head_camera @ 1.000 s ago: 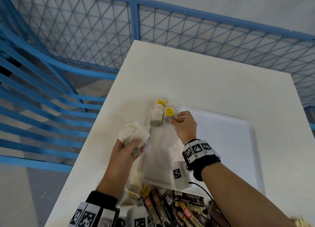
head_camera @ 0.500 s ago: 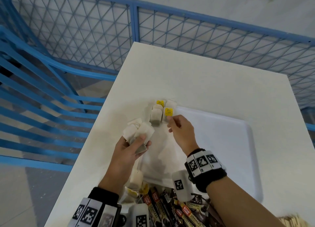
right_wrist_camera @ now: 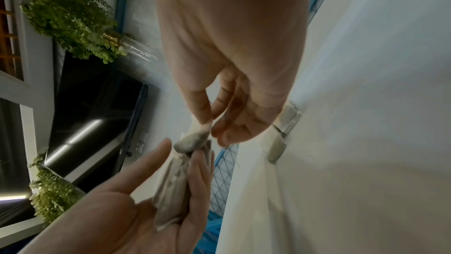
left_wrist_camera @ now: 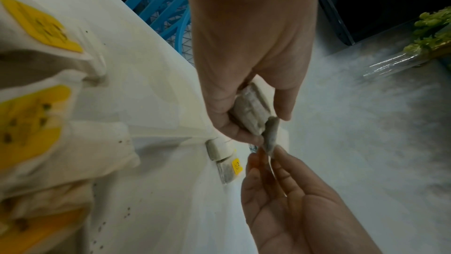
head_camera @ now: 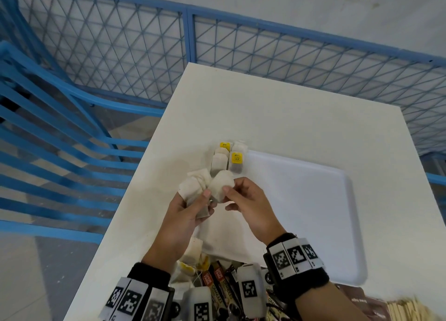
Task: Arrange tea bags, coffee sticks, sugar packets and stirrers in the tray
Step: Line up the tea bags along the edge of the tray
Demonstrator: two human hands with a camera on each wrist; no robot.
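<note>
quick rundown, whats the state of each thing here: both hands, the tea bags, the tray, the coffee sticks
left hand: grips a bunch of tea bags
right hand: pinches one tea bag at the bunch
placed tea bags: lying in two short rows at the tray's far left corner
tray: flat on the table, mostly bare
coffee sticks: loose pile at the near edge
</note>
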